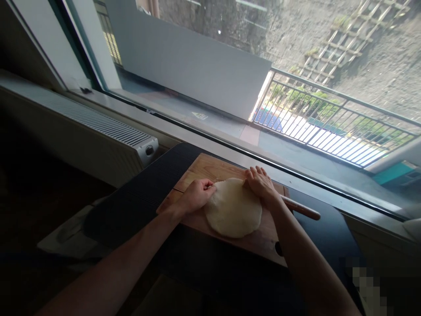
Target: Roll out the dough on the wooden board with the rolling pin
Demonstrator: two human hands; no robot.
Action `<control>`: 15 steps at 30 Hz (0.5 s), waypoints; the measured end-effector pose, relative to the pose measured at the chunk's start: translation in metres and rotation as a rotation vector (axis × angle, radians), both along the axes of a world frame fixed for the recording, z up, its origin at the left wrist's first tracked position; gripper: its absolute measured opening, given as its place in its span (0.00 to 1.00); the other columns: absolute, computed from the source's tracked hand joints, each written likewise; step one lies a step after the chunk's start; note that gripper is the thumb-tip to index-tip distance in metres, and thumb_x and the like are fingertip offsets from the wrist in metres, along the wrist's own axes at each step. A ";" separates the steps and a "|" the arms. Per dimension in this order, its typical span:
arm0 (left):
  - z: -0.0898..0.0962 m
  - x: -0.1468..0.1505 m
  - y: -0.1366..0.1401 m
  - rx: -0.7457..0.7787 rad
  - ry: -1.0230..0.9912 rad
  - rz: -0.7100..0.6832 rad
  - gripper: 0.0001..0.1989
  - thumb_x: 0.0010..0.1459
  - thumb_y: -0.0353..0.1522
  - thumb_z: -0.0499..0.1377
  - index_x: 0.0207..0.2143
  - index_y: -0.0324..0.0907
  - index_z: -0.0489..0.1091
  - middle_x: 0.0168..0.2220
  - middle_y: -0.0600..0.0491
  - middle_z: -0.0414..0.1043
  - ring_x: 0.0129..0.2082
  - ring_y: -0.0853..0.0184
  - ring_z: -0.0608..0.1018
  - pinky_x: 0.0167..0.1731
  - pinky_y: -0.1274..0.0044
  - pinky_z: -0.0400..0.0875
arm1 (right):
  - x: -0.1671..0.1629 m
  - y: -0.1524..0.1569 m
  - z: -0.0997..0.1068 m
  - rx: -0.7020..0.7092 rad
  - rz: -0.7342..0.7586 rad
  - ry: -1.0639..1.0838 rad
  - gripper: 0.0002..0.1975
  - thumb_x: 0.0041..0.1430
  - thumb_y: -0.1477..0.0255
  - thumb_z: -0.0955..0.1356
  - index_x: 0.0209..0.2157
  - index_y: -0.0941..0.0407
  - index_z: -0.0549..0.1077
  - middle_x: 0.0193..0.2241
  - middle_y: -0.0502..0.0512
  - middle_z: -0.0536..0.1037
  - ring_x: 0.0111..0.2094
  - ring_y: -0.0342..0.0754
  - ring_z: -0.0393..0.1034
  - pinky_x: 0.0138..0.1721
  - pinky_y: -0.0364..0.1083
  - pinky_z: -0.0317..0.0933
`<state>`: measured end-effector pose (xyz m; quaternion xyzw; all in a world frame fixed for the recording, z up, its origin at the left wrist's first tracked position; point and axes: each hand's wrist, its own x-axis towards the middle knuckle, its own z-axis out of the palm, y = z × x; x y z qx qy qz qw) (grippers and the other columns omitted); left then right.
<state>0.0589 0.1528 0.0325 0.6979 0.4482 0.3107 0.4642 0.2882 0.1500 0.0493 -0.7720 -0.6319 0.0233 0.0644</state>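
Observation:
A pale, flat round of dough (234, 210) lies on a wooden cutting board (210, 166). My left hand (196, 194) is closed at the dough's upper left edge, with fingers and thumb pinching its rim. At the upper right edge, my right hand (260, 182) rests with its fingers stretched out, partly over the dough. A wooden rolling pin (302, 208) sticks out to the right from behind my right wrist. The rest of the pin is hidden by my hand and forearm.
The board sits on a dark table (131, 197) against a window sill. A white radiator (108, 136) stands at the left. Beyond the glass are a balcony railing (329, 118) and a steep slope. The board has a dark hole (279, 248) near its right corner.

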 end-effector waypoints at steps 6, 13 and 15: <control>0.001 -0.002 0.017 -0.044 0.134 -0.067 0.13 0.50 0.40 0.55 0.28 0.40 0.72 0.27 0.53 0.73 0.27 0.68 0.72 0.25 0.79 0.62 | -0.037 -0.111 -0.019 0.164 0.191 -0.092 0.27 0.65 0.62 0.53 0.61 0.59 0.51 0.62 0.59 0.53 0.63 0.52 0.41 0.60 0.54 0.41; 0.029 0.048 0.053 0.050 0.360 0.022 0.16 0.47 0.41 0.58 0.31 0.37 0.71 0.26 0.51 0.72 0.25 0.68 0.71 0.25 0.79 0.60 | 0.002 -0.080 -0.018 0.156 0.081 -0.070 0.26 0.65 0.61 0.51 0.56 0.62 0.60 0.60 0.63 0.56 0.62 0.55 0.43 0.58 0.54 0.45; 0.038 0.065 0.054 0.031 0.382 -0.004 0.15 0.44 0.41 0.60 0.26 0.36 0.71 0.23 0.51 0.71 0.23 0.67 0.71 0.25 0.78 0.60 | 0.023 -0.048 -0.008 0.114 -0.032 -0.028 0.26 0.65 0.59 0.50 0.50 0.59 0.66 0.55 0.64 0.63 0.57 0.56 0.55 0.52 0.54 0.52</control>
